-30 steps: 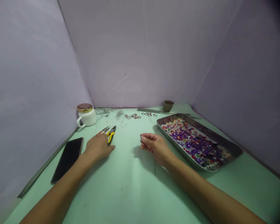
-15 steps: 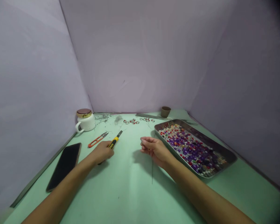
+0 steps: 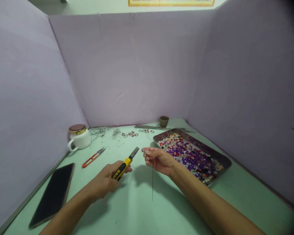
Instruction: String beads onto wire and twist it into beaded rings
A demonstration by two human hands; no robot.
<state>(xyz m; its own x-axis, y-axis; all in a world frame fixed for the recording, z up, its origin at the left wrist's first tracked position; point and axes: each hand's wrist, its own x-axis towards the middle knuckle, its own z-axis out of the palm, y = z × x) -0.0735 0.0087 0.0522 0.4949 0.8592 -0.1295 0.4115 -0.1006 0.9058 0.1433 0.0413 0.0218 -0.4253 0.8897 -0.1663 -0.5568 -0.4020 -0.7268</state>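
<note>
My left hand (image 3: 105, 181) is closed around a yellow and black utility knife (image 3: 122, 168), whose grey blade end slants up and to the right. Just right of the blade, my right hand (image 3: 163, 161) pinches a small shiny piece (image 3: 145, 154), perhaps beads on wire, mostly covered by the fingertips. A thin straight wire (image 3: 152, 189) hangs down below that hand. Behind and right of it lies a metal tray (image 3: 217, 153) of loose purple, red, white and gold beads (image 3: 186, 153). The knife blade and the right fingertips are apart.
Orange-handled thread snips (image 3: 93, 158) and a phone (image 3: 54, 192) lie at the left, near a lidded white mug (image 3: 81, 140). Farther back are wire scraps (image 3: 99, 132), red and clear beaded rings (image 3: 131, 134), wire lengths (image 3: 149, 127) and a brown cup (image 3: 164, 121).
My left hand has lifted the utility knife and brought it right, closer to my right hand. The right hand still pinches the small piece. The head view has tilted up and turned slightly right.
</note>
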